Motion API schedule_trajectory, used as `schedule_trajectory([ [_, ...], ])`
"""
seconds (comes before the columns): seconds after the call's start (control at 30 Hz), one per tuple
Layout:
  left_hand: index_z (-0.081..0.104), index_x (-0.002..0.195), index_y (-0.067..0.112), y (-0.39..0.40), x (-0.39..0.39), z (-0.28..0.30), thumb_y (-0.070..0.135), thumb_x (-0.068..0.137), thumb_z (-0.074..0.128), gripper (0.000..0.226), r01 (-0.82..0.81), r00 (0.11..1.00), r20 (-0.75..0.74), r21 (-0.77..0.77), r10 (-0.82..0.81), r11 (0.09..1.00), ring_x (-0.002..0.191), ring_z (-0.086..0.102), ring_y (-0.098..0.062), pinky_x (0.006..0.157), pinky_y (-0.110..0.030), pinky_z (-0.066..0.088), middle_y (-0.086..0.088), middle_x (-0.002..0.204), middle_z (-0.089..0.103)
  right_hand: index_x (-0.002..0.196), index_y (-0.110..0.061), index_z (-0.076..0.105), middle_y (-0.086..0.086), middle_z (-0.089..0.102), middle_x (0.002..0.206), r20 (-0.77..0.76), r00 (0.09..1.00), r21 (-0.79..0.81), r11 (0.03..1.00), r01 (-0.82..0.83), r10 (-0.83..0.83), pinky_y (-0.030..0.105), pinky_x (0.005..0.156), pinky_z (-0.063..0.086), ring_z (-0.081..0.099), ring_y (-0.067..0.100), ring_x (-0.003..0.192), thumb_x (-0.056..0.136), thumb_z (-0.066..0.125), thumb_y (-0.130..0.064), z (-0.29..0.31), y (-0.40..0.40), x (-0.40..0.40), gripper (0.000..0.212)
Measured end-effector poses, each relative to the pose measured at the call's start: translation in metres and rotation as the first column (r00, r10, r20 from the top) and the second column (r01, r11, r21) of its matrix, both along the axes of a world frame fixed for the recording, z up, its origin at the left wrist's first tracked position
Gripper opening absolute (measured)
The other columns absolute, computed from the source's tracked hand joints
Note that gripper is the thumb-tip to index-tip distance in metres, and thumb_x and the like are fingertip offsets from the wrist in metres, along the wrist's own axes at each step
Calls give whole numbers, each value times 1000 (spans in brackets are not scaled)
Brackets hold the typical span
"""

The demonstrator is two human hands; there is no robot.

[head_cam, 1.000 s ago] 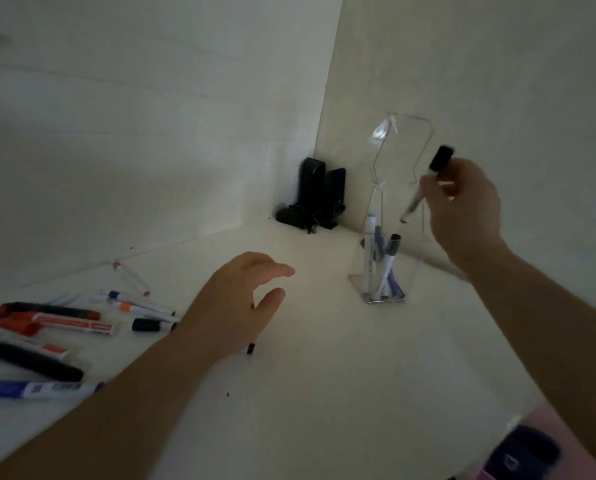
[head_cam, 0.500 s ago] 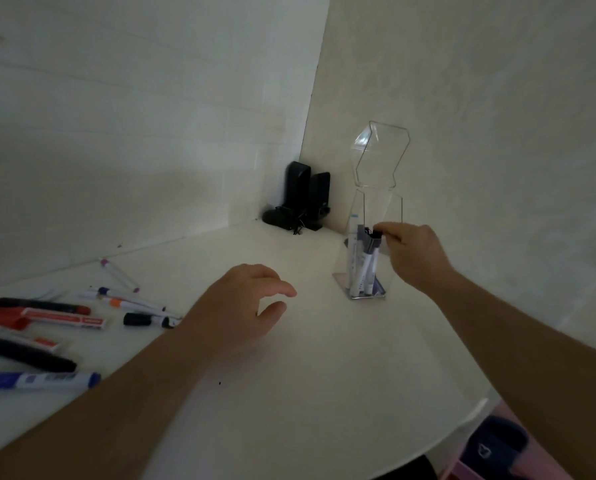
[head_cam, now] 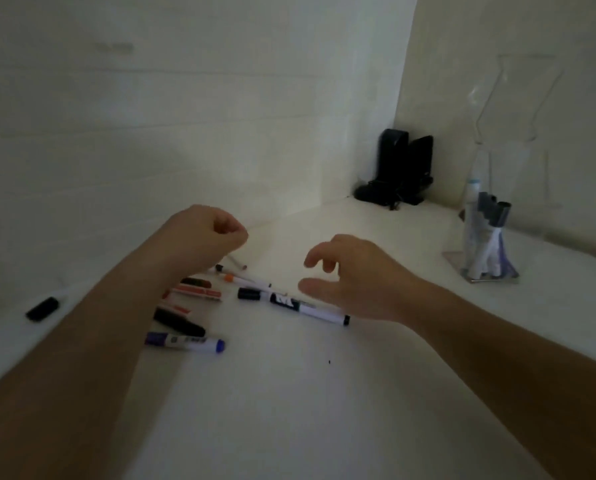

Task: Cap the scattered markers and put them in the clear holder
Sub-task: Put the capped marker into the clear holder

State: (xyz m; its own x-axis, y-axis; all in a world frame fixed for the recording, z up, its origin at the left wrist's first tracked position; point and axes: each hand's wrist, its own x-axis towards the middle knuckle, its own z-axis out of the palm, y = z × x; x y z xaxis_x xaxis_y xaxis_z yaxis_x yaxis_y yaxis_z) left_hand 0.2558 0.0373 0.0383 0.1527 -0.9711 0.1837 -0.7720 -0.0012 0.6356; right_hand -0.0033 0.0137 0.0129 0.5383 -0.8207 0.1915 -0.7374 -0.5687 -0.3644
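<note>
my right hand (head_cam: 355, 282) hovers, grip wide, over the black-capped white marker (head_cam: 291, 302); left hand (head_cam: 203, 237) curled, empty. clear holder (head_cam: 488, 237) far right contains capped markers.

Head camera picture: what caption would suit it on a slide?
Both hands empty above scattered markers; clear holder at right already holds several.

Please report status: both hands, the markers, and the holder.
Left hand curled, holds nothing visible. Right hand open above long white marker with black cap. Clear plastic holder has several markers, unobstructed.
</note>
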Motion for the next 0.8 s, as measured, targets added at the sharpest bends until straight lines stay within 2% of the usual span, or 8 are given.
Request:
schedule_trajectory([
  [0.07, 77, 88, 33, 8, 3, -3, 45, 86, 74, 12, 13, 986, 161, 140, -36, 990, 78, 68, -8, 62, -24, 51, 10, 87, 73, 113, -42, 54, -15, 52, 104, -85, 996, 95, 995, -18, 27, 29, 75, 46, 52, 4, 89, 78, 64, -76, -6, -5, 16, 50],
  [0.13, 75, 87, 36, 11, 0, -4, 48, 80, 79, 15, 15, 945, 318, 192, -76, 981, 73, 66, -4, 60, -22, 48, 13, 84, 70, 107, -39, 52, -13, 53, 102, -148, 988, 156, 988, -7, 31, 32, 75, 51, 55, 9, 88, 71, 69, -78, -9, -11, 23, 56],
  [0.23, 71, 91, 39, 14, -5, -10, 49, 76, 82, 21, 28, 904, 407, 243, -128, 970, 76, 59, 0, 59, -19, 42, 15, 90, 64, 99, -38, 53, -14, 55, 98, -185, 981, 205, 978, -25, 64, 33, 73, 55, 60, 8, 83, 67, 72, -78, -14, -14, 21, 55],
  [0.47, 70, 88, 43, 11, -12, -20, 53, 76, 80, 18, 64, 895, 412, 267, -174, 962, 69, 54, 0, 56, -16, 35, 13, 86, 63, 79, -31, 64, -10, 64, 77, -216, 972, 264, 964, -28, 87, 23, 62, 46, 60, 5, 69, 84, 71, -50, -6, -15, -16, 21],
  [0.57, 72, 89, 40, 11, -13, -23, 56, 79, 76, 19, 53, 895, 421, 226, -146, 973, 74, 58, -1, 60, -17, 39, 14, 88, 66, 79, -28, 69, -8, 71, 72, -79, 995, 336, 941, -30, 60, 27, 63, 50, 63, 7, 63, 88, 72, -43, 5, -19, -36, 19],
  [0.67, 69, 90, 38, 10, -13, -25, 49, 83, 76, 14, 14, 983, 180, 15, -17, 1000, 80, 66, -4, 63, -20, 48, 16, 88, 69, 95, -28, 66, -6, 76, 80, 251, 968, 384, 918, -98, -1, 34, 70, 56, 69, 12, 68, 99, 62, -24, 2, -27, -38, 7],
  [0.73, 67, 90, 37, 7, -18, -29, 43, 85, 76, 12, -27, 999, -32, -129, 23, 991, 80, 68, -3, 67, -24, 52, 14, 87, 73, 102, -35, 63, -5, 72, 82, 379, 925, 252, 965, -67, -35, 29, 63, 52, 62, 8, 61, 103, 55, -22, -9, -31, -31, 15],
  [0.8, 67, 90, 34, 4, -26, -33, 36, 84, 79, 13, -67, 982, -190, -233, 22, 970, 75, 67, -1, 67, -20, 50, 14, 84, 74, 100, -40, 63, -6, 65, 77, 429, 902, 65, 998, 14, -40, 24, 55, 42, 51, 4, 56, 102, 57, -28, -19, -32, -25, 14],
])
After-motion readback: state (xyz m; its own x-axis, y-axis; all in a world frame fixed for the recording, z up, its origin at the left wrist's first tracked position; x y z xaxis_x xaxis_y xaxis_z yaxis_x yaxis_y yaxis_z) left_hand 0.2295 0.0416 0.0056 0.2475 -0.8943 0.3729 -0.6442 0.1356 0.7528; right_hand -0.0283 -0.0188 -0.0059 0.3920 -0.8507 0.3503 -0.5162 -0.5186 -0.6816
